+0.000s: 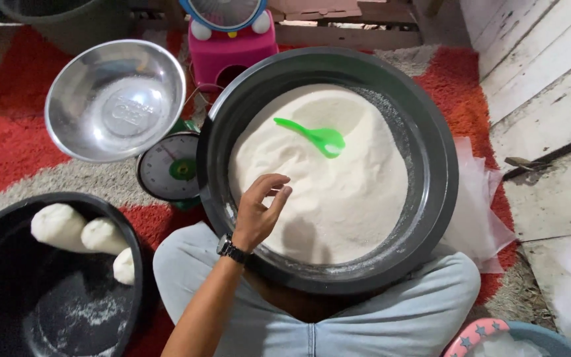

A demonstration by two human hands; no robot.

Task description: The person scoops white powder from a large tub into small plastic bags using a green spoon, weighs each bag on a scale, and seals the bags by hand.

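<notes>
A large black basin (431, 172) rests against my knees, heaped with white powder (338, 198). On the powder near the top of the heap lies a green plastic scoop (315, 135), its bowl pointing right. My left hand (259, 211), with a dark watch on the wrist, hovers over the near left part of the powder. Its fingers are loosely curled and apart, and nothing shows in them. The scoop is a hand's length away from it. My right hand is out of sight.
A steel bowl (114, 99) sits on a dial scale (170, 168) to the left. A second black basin (8, 297) at lower left holds three filled white bags (61, 226). Clear plastic bags (477, 205) lie on the right, a pink stool (232, 49) behind, and a wooden wall (550, 92) at right.
</notes>
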